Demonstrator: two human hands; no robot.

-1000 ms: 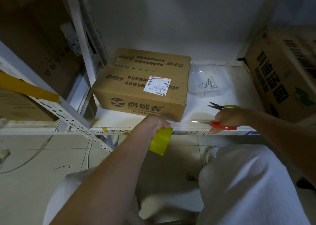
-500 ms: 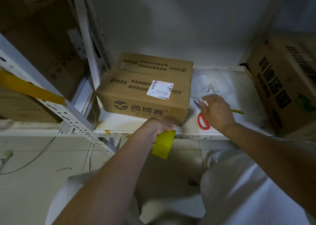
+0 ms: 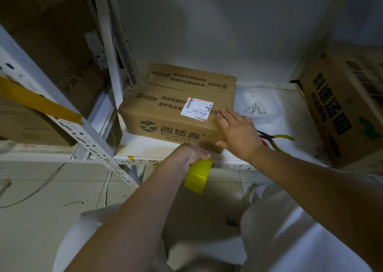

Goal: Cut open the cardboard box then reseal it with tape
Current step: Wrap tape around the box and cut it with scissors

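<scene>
A brown cardboard box (image 3: 170,106) with a white shipping label lies on a white shelf (image 3: 145,143), its flaps lying flat. My left hand (image 3: 189,154) grips a yellow roll of tape (image 3: 198,175) just below the shelf's front edge. With fingers straight, my right hand (image 3: 238,135) rests against the box's front right corner. Red-handled scissors (image 3: 263,141) lie on the shelf behind that hand, mostly hidden by it.
Yellow-handled pliers (image 3: 279,141) lie on the shelf to the right, with a clear plastic bag of screws (image 3: 255,108) behind them. A large printed carton (image 3: 344,110) stands at the right. White rack posts (image 3: 109,50) and more cartons crowd the left. Tiled floor lies below.
My right hand let go of the scissors on the shelf and moved left onto the box's front right corner. My left hand kept holding the tape roll in about the same place.
</scene>
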